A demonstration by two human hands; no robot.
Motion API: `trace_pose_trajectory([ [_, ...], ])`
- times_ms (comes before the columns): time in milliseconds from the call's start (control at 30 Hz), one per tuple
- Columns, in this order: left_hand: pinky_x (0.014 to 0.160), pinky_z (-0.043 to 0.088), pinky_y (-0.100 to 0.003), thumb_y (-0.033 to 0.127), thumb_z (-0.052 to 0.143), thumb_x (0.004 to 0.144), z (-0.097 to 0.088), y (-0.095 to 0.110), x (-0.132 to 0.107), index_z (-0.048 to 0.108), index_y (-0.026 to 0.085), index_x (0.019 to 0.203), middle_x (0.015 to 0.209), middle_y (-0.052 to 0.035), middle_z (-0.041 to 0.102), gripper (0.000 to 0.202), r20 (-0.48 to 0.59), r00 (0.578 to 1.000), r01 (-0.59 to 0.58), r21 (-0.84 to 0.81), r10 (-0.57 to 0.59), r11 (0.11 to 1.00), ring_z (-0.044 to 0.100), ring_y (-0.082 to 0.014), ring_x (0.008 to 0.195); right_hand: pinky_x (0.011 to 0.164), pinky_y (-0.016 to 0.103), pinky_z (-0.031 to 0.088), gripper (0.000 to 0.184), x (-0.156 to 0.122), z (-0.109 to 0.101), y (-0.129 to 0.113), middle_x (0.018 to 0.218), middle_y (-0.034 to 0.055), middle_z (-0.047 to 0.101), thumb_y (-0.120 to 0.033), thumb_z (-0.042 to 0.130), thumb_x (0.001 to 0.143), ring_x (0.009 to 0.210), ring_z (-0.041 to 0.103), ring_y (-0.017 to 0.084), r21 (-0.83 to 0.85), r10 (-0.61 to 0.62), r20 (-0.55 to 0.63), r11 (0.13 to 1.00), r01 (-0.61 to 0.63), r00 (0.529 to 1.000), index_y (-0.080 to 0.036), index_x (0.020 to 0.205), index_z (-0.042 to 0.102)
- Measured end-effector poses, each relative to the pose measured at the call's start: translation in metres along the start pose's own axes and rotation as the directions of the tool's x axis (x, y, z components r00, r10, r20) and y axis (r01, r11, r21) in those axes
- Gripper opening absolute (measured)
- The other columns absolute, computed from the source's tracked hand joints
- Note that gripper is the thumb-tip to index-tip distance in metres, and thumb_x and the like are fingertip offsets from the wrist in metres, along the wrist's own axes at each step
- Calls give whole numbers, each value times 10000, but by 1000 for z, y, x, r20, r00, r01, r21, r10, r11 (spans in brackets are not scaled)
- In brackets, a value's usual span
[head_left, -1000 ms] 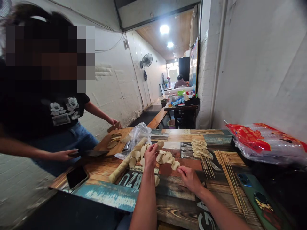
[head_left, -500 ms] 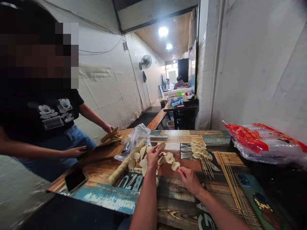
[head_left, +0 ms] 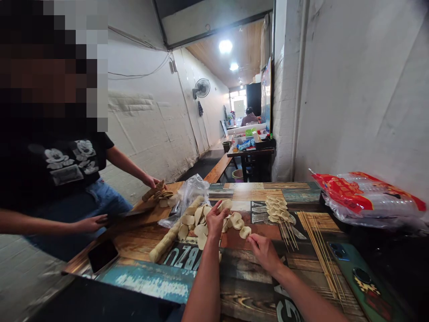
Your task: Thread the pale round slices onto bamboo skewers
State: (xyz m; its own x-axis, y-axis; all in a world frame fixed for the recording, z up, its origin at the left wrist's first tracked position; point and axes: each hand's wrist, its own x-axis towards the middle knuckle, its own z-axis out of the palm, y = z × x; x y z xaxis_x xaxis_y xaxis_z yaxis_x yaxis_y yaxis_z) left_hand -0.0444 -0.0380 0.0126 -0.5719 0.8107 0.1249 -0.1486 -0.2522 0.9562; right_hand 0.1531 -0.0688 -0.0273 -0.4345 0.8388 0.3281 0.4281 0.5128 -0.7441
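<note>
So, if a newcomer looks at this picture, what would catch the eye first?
Probably the bright red plastic package, on the right. Next, in the middle, the left hand holds a pale slice and the right hand the near end of a row of slices. On the left, a co-worker's black T-shirt with white prints also stands out.

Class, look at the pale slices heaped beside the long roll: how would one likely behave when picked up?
A pale slice would probably feel light, since it looks thin. It may bend rather than stay stiff: the skewered slices lie in wavy curves. Its thin edge might tear if pinched hard.
</note>
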Motion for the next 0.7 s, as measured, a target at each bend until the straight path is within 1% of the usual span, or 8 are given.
trace_pose_trajectory([
  [100,597,528,-226,296,865,546,2,2,-2,641,120,1212,666,8,670,724,26,1000,16,-10,-15,1000,634,-120,587,599,246,330,369,1,1,1,668,38,624,-335,343,917,623,539,157,12,-1,-10,1000,2,1000,-171,718,607],
  [167,593,525,-224,287,868,543,3,4,-3,637,121,1212,631,30,642,727,16,999,29,-42,-28,999,628,-114,572,598,247,327,380,1,1,2,662,34,616,-348,341,924,618,530,154,21,-4,-13,1000,5,1000,-171,718,607],
  [233,601,527,-227,273,873,536,3,5,-3,638,126,1197,640,33,638,717,3,998,63,-101,-63,993,635,-114,579,599,249,326,382,2,0,3,657,31,610,-352,343,924,614,523,153,33,-12,-12,999,13,1000,-171,711,603],
  [300,628,535,-235,260,869,550,2,7,-3,655,133,1147,715,4,675,647,8,993,118,-175,-119,978,654,-120,622,606,252,332,382,2,-1,3,666,30,614,-354,345,926,621,525,153,54,-20,-12,998,21,1000,-172,715,605],
  [367,651,540,-243,257,857,580,1,8,-2,677,134,1063,801,-38,709,530,25,985,170,-240,-170,956,669,-128,667,614,253,338,385,1,-2,2,681,30,620,-360,342,931,630,531,153,78,-27,-5,997,27,1000,-171,731,611],
  [433,646,537,-244,255,848,601,0,10,-2,688,135,992,840,-61,724,439,35,978,208,-284,-207,936,671,-131,677,614,254,340,394,1,-3,1,686,28,622,-369,334,935,633,532,153,93,-23,12,995,22,1000,-169,749,618],
  [567,589,512,-216,232,862,575,-1,10,-1,691,134,913,774,-44,721,391,12,970,233,-307,-241,923,650,-113,615,582,247,336,390,0,-6,-2,657,18,601,-376,335,927,606,510,148,119,-1,41,993,-4,999,-173,753,619],
  [700,582,506,-220,232,873,547,-3,6,1,687,124,873,726,-26,705,390,-14,967,237,-307,-254,922,622,-97,571,558,247,327,395,-1,-10,-6,578,-9,527,-387,333,923,548,460,136,130,5,54,991,-12,999,-185,677,567],
])
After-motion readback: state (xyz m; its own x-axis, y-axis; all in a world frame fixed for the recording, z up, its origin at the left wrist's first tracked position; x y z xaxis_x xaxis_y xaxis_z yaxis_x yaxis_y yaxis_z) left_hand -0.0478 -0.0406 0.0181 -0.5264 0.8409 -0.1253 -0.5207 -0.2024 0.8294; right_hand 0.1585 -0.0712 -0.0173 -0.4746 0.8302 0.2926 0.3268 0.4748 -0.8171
